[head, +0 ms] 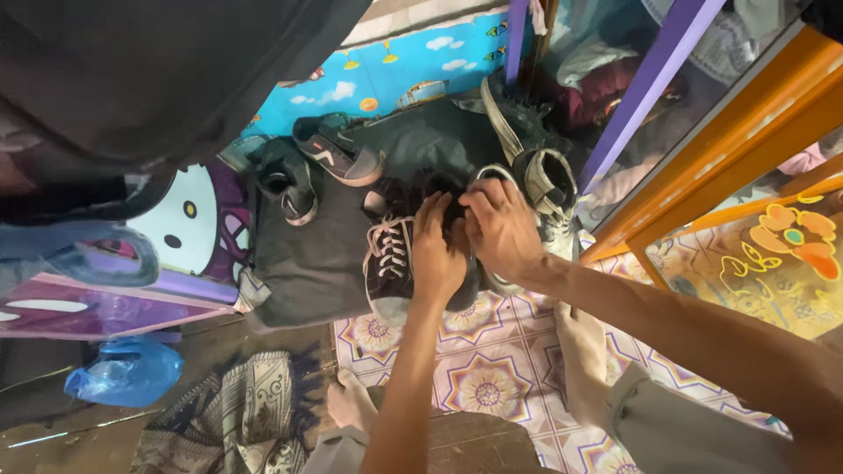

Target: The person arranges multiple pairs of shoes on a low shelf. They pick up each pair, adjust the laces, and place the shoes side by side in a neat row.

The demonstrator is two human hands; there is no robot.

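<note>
A dark sneaker with white laces [387, 263] lies on a dark cloth [307, 254] on the floor. My left hand [435, 254] rests on a second dark sneaker just to its right, fingers curled over its top. My right hand [500, 228] presses on the same shoe from the right, fingers bent at its opening. That shoe is mostly hidden under both hands. Whether the fingers pinch a lace cannot be told.
Two more dark shoes [338, 151] [286, 181] lie at the cloth's far side, grey sandals [544, 180] to the right. A purple post [645, 88] and orange frame [746, 140] stand right. A blue plastic bag [127, 370] and patterned rug [237, 412] lie near left; my bare foot [351, 402] is below.
</note>
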